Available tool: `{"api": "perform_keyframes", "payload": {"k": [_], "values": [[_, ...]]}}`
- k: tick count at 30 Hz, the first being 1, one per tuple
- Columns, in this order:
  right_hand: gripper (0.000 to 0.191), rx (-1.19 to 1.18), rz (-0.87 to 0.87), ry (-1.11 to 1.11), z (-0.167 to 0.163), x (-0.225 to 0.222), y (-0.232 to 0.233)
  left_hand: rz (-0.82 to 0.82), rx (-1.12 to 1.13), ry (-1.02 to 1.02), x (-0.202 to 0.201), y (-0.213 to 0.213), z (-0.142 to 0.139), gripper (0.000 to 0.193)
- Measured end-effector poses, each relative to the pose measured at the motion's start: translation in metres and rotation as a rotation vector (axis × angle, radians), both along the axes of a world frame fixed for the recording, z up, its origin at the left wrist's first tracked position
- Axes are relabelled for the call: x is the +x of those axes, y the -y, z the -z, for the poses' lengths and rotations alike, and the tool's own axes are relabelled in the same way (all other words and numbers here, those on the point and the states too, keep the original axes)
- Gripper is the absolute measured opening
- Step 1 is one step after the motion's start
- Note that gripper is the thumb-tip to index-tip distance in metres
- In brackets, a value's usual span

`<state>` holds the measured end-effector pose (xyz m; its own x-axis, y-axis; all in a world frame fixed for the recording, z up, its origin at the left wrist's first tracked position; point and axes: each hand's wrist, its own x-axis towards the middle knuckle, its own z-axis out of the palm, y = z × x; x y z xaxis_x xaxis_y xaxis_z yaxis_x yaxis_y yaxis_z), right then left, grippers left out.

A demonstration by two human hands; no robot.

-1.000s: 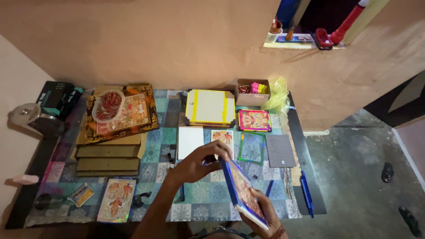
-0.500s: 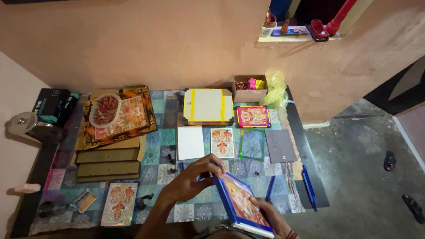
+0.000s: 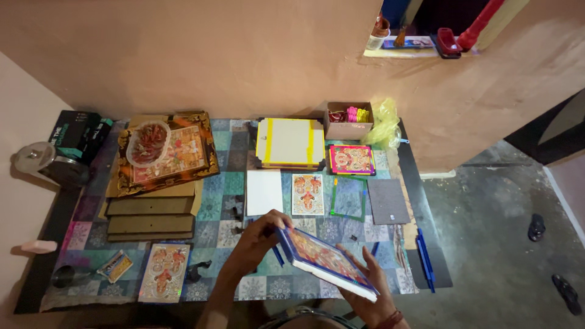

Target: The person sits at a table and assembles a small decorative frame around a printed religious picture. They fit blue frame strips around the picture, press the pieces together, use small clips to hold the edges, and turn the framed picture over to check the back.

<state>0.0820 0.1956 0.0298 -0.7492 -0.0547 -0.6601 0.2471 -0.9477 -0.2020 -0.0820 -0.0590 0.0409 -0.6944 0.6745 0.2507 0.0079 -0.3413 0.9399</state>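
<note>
A blue-framed picture [image 3: 326, 261] with a colourful orange print is held tilted over the table's near edge. My left hand [image 3: 259, 239] grips its upper left corner. My right hand [image 3: 368, 286] supports its lower right side from beneath, fingers along the edge. Just beyond the frame lie a small print [image 3: 308, 194], a white card [image 3: 264, 192] and an empty green frame [image 3: 349, 198] on the patterned tablecloth [image 3: 225, 183].
An ornate gold frame with a bowl [image 3: 167, 152] sits on stacked boards at the left. A yellow-edged white board [image 3: 289, 143], a cardboard box [image 3: 347, 120], a pink print [image 3: 351, 159], a grey sheet [image 3: 388, 201] and blue strips [image 3: 425, 259] lie to the right. Another print [image 3: 163, 273] rests near left.
The blue-framed picture has tipped from nearly upright to flatter, face up. My left hand moved onto its upper corner, and my right hand slid beneath it.
</note>
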Motion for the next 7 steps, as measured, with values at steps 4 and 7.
{"api": "perform_keyframes", "payload": {"k": [4, 7], "values": [[0.074, 0.242, 0.151, -0.229, 0.044, 0.003, 0.001, -0.030, 0.044, 0.058, 0.000, 0.001, 0.016, 0.011], [0.081, 0.953, 0.156, -0.270, 0.083, 0.009, -0.009, -0.098, 0.024, 0.169, 0.000, 0.003, 0.031, 0.014]]}}
